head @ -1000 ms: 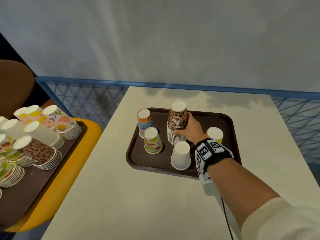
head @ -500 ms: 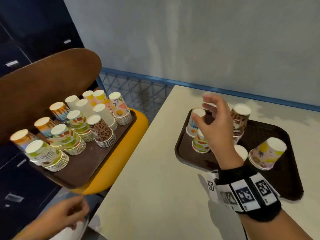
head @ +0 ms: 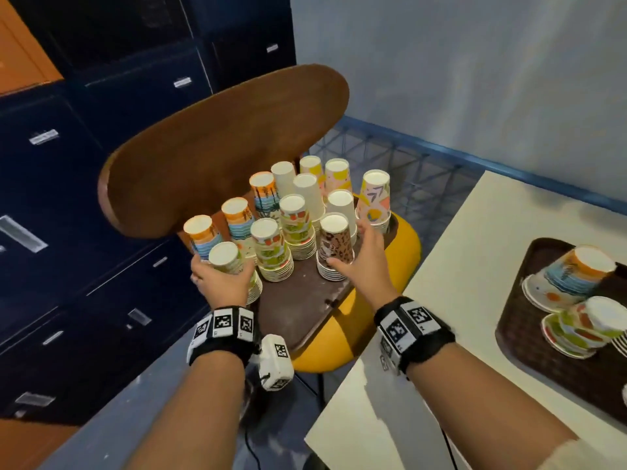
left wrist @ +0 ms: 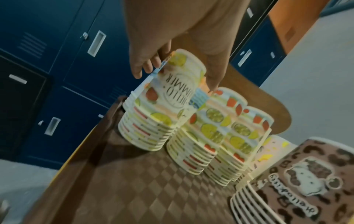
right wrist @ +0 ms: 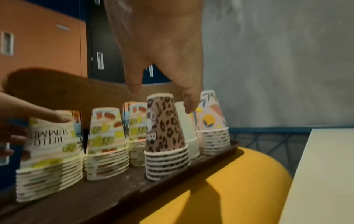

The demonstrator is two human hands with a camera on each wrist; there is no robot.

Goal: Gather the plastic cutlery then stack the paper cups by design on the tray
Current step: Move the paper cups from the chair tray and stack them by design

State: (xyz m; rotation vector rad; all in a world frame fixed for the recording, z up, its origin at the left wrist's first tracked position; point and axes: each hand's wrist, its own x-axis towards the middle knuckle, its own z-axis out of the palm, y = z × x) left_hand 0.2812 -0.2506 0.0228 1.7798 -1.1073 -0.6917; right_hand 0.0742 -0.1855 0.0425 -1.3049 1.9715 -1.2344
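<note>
Two hands reach over a dark brown plastic tray (head: 298,310) that sits on a yellow round chair seat (head: 403,245) w/ a curved brown wooden backrest (head: 217,147). On that tray we see many upside-down stacks of paper cups, sorted by print — fruit, striped sunset, plain white, yellow, pastel shapes.

Our left hand (head: 220,283) is at the near-left corner stack, the lemon-and-fruit "Hello Summer" paper cup stack (left wrist: 153,109). Its fingers (left wrist: 145,66) and thumb curl round the top cup, gripping it; the cup tilts a bit off the ones beneath.

Our right hand (head: 364,259) is at the leopard-print brown paper cup stack (head: 334,245), near the tray's right edge. Its fingers (right wrist: 189,104) are spread and fairly straight on either side of the top cup — in the wrist view they don't seem to grip it, so we read the hand as open. Actual contact we can't tell.

To the right is a cream-coloured bench (head: 458,351) w/ a second dark brown tray (head: 529,351), partly out of frame. On it a striped blue-and-orange paper cup stack (head: 573,273) and a green-and-red fruit-print paper cup stack (head: 587,327) are visible, both upside down.
</note>
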